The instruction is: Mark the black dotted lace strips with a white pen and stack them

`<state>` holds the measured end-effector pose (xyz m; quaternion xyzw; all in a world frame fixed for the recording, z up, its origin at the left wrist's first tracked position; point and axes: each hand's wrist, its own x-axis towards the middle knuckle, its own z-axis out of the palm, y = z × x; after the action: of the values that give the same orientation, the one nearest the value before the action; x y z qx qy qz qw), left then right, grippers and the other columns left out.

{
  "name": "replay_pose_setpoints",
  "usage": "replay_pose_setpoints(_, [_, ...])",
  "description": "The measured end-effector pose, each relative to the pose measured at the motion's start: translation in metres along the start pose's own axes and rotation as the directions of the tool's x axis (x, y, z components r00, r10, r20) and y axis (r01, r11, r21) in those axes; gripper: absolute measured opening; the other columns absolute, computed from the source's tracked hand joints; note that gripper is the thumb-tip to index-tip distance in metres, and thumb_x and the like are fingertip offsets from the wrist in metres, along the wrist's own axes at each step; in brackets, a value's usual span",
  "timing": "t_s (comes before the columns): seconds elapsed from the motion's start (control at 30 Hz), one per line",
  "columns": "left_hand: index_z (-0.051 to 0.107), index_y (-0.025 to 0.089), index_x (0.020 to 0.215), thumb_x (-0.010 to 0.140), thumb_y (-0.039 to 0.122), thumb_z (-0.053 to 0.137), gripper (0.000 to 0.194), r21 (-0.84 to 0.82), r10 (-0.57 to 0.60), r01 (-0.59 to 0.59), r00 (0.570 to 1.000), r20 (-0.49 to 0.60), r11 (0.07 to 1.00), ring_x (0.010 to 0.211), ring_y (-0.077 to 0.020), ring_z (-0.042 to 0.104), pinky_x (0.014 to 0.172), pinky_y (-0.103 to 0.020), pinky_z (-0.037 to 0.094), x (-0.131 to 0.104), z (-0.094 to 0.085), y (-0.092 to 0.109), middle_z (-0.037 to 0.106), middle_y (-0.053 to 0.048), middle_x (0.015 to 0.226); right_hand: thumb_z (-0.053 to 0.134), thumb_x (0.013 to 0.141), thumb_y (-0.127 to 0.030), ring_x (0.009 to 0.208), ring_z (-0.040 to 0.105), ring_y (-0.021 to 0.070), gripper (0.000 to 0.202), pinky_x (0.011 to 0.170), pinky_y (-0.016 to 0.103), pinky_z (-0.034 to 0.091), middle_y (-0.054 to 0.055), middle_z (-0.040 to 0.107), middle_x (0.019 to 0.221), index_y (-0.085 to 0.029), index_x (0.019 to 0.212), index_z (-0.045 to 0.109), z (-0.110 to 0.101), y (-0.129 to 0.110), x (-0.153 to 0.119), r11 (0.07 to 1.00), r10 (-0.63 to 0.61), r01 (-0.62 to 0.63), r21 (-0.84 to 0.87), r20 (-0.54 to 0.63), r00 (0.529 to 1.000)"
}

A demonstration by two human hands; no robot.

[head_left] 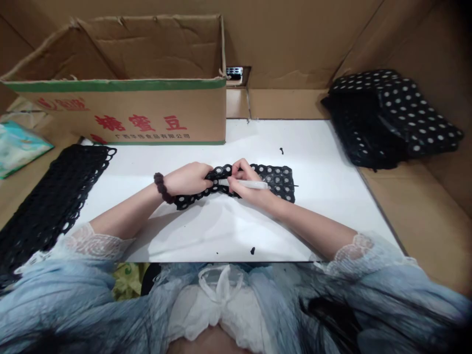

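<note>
The middle of the black perforated mat [273,179] is covered by the left hand [188,179] and right hand [250,189]. The white tool's [245,184] tip is hidden by fingers. The black mat stack [47,201] at the tabletop's left edge is cut off by the lace sleeve [92,241].

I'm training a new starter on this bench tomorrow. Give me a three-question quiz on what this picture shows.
1. True or false: the right hand holds a white pen-like tool.
2. Which lies under both hands? A) black perforated piece B) cardboard box C) teal packet
3. Fill in: the stack of black pieces with white dots sits at the person's far ____.

Key: 1 true; 2 A; 3 right. The left hand presses the piece onto the white board.
</note>
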<state>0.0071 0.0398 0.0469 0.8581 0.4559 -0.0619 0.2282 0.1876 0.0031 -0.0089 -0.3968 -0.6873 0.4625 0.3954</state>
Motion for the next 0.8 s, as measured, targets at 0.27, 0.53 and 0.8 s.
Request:
replay_pose_setpoints(0.27, [0.049, 0.016, 0.062, 0.069, 0.026, 0.044, 0.014, -0.321, -0.083, 0.13, 0.984, 0.156, 0.938, 0.047, -0.0105, 0.042, 0.044, -0.022, 0.03, 0.0, 0.004, 0.001, 0.051, 0.0, 0.056, 0.041, 0.076, -0.021, 0.051, 0.038, 0.008, 0.01, 0.052, 0.022, 0.029, -0.005, 0.043, 0.062, -0.021, 0.081, 0.031, -0.001, -0.004, -0.001, 0.975, -0.038, 0.057, -0.214, 0.092, 0.995])
replay_pose_setpoints(0.53, [0.048, 0.015, 0.065, 0.07, 0.024, 0.047, 0.01, -0.755, -0.12, 0.284, 0.957, 0.265, 0.591, 0.041, -0.0085, 0.04, 0.038, -0.02, 0.031, 0.002, 0.012, -0.007, 0.046, 0.002, 0.05, 0.032, 0.079, -0.018, 0.05, 0.038, 0.0094, 0.005, 0.051, 0.024, 0.024, -0.004, 0.041, 0.063, -0.021, 0.083, 0.033, 0.007, -0.009, -0.003, 0.885, -0.062, 0.071, -0.46, 0.034, 0.997])
replay_pose_setpoints(0.8, [0.052, 0.016, 0.091, 0.071, 0.022, 0.053, 0.021, -0.813, 0.049, 0.414, 0.88, 0.472, 0.41, 0.056, -0.0144, 0.058, 0.049, -0.023, 0.044, 0.008, 0.004, -0.024, 0.062, -0.005, 0.07, 0.037, 0.076, -0.018, 0.047, 0.033, 0.0081, 0.007, 0.048, 0.022, 0.027, -0.006, 0.035, 0.056, -0.021, 0.077, 0.031, 0.004, -0.009, -0.002, 0.986, -0.029, 0.014, -0.164, -0.094, 0.995])
